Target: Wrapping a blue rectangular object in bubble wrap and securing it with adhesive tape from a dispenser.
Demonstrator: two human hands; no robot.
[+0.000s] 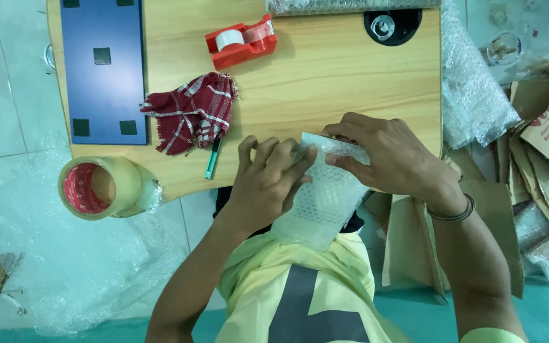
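Yellow fabric of the person's shirt fills the bottom of the view, closest to the camera, with both forearms reaching up from it toward the tabletop. Both hands meet on a bubble-wrapped parcel that sits at the near edge of the tabletop and hangs partly over it toward the person's lap. On the left hand the fingers are curled together over the parcel's left side, pressing the wrap down. On the right hand the fingers are closed on the parcel's upper edge, thumb and forefinger pinching the wrap near its top corner; a dark bracelet circles that wrist.

Just beyond the left hand lies a green pen, its upper end tucked under a red-and-white checked cloth bunched on the wood. Farther back stands a red tape dispenser. A dark blue panel with small black squares covers the tabletop's left part. At the near left corner a roll of clear packing tape with a red core hangs over the edge. A black round fitting is set in the far right of the wood. Sheets of bubble wrap and flattened cardboard lie on the floor to the right.
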